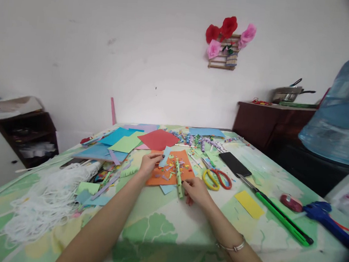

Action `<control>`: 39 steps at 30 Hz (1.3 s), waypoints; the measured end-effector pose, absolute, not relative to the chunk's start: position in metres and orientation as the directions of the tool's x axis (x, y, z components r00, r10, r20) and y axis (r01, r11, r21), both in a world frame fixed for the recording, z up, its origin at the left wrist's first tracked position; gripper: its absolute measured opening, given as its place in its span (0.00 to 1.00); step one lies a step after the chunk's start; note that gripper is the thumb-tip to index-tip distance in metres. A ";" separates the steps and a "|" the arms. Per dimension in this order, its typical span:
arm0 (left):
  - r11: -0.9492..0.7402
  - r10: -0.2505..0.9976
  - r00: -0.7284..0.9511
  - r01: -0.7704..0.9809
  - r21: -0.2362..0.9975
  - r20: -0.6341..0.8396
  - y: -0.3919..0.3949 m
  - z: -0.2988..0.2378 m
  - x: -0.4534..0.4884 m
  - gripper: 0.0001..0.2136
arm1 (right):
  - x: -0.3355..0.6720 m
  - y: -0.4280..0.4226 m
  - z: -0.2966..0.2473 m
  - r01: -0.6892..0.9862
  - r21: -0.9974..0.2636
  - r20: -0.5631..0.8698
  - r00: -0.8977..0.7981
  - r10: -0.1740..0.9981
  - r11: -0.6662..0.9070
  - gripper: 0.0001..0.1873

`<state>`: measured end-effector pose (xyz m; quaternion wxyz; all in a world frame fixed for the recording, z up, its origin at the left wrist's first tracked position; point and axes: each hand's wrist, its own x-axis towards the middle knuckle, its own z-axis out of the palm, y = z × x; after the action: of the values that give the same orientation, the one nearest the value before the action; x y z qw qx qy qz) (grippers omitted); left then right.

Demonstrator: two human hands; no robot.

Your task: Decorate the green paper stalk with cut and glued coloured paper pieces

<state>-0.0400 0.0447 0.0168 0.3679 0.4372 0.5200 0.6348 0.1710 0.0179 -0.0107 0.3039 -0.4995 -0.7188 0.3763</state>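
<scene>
My left hand point(150, 162) pinches a light blue paper strip point(165, 156) above an orange paper sheet point(154, 182). Small colourful paper scraps point(168, 172) are scattered on that sheet. A slim green paper tube point(178, 179) with dark marks slants across its right part. My right hand point(197, 191) has its fingers curled, with thumb and index tips at the tube's right edge. Beside it lie scissors point(211, 179) with one yellow and one red handle. A pale blue paper piece point(167, 189) sticks out under the orange sheet's near edge.
A black phone point(234, 164), green utility knife point(280, 215), yellow paper point(249, 204) and blue glue gun point(328, 220) lie to the right. White string point(44, 205) is heaped at left. Coloured sheets point(158, 139) and curled paper pieces point(202, 142) lie farther back.
</scene>
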 end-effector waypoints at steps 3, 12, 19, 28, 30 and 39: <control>-0.232 0.926 -0.329 -0.111 0.966 0.185 0.038 0.022 -0.035 0.19 | 0.175 0.016 -0.002 0.534 -0.793 0.234 -0.179 0.956 0.294 0.11; -0.271 0.934 -0.280 -0.148 0.951 0.222 0.018 0.036 -0.014 0.22 | 0.145 0.042 0.039 0.230 -0.717 0.545 -0.403 0.735 0.658 0.21; -0.293 0.925 -0.272 -0.063 0.954 0.266 0.015 0.034 -0.009 0.26 | 0.133 0.061 0.012 0.095 -0.757 0.593 -0.315 0.741 0.646 0.06; -0.231 0.948 -0.272 -0.220 0.948 0.168 0.016 0.028 -0.004 0.29 | 0.135 0.059 0.006 -0.036 -0.795 0.593 -0.264 0.761 0.606 0.09; -0.217 0.951 -0.269 -0.224 0.950 0.154 0.016 0.027 -0.004 0.29 | 0.134 0.058 0.007 -0.065 -0.805 0.584 -0.260 0.769 0.589 0.07; -0.311 0.938 -0.236 -0.244 0.918 0.255 0.014 0.024 0.001 0.22 | 0.137 0.053 0.014 -0.208 -0.857 0.510 -0.229 0.829 0.471 0.08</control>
<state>0.0006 0.0137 0.0237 0.4346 0.4397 0.3942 0.6800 0.1373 0.0526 0.0143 0.5715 -0.2430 -0.6393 0.4534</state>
